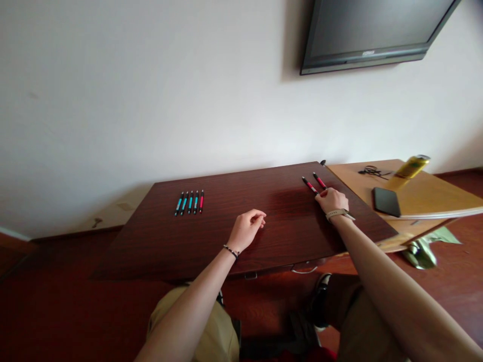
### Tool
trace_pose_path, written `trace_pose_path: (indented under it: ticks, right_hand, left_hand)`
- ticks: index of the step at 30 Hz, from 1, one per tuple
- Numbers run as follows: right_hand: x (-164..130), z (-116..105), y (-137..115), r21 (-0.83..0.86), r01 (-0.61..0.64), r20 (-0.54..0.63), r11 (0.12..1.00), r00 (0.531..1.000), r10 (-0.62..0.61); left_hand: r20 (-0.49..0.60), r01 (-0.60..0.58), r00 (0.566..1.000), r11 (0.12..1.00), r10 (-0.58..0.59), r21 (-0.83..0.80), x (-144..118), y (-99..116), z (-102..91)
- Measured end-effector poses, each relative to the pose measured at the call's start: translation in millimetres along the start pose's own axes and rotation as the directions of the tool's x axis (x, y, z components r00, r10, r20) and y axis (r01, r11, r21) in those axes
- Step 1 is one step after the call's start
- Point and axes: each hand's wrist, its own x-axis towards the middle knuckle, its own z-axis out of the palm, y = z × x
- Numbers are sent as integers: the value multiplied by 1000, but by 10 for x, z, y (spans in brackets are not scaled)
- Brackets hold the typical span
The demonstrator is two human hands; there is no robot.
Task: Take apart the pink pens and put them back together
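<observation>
The right hand (332,200) rests on the dark tabletop (234,226) near its far right corner, fingers extended forward. The fingertips touch the near ends of two red pens (314,183), which lie side by side, almost parallel, with their tips pointing toward the far edge. The right grip is flat and open; it presses on or reaches the pens but does not enclose either one. Whether one pen is pinched under the fingers cannot be determined.

The left hand (246,229) lies near the middle of the tabletop, toward the near edge. Its fingers are curled loosely inward. No object is visible in this grip, so it appears empty, resting as a support.

A row of five pens (189,202) lies near the far left corner, well apart from both hands. Four have blue barrels; the rightmost has a red barrel. They lie parallel and close together, which suggests deliberate alignment.

A lighter side table (422,196) adjoins the right edge. It carries a black phone (386,201), a yellow can (412,166) and a tangle of black cable (372,171). A dark screen (373,30) hangs on the wall above.
</observation>
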Motion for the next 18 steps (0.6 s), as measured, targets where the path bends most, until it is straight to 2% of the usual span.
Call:
trace_pose_path:
  ticks: [8,18]
  right_hand:
    - [135,71,60,34,-69,-54,997,996,70]
    - [221,74,92,15,-74,-49,997,996,75]
  left_hand:
    - [-10,13,1000,999,-13,-31,-18,10,-33]
    - [-5,21,1000,1000,-21,-19,-33,-10,-23]
